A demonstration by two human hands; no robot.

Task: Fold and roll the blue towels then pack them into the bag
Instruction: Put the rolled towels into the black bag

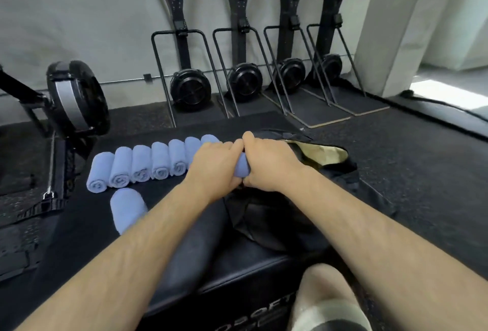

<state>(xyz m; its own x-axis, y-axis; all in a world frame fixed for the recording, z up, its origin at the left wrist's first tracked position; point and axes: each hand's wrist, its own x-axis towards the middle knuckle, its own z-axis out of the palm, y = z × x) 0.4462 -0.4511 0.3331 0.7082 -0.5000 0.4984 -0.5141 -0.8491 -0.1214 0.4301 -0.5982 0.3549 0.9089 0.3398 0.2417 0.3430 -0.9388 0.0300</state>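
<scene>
A bare knee [327,301] shows at the near edge of the black padded box [237,267], the surface where everything lies. On the box, left of the forearms, one rolled blue towel [128,209] lies alone. Further in, near the middle of the box, the left hand [215,165] and the right hand [269,164] meet around another towel roll [243,168], fingers of both curled over it and gripping it from either side, thumbs nearly touching on top. A dark bag [303,198] lies crumpled under and right of the hands, its mouth gaping to show a tan lining [326,155]. Left of the hands, a row of rolled towels [144,165] lies side by side, touching. Beyond the box, black exercise machines [237,77] stand against the pale wall [79,13].
</scene>
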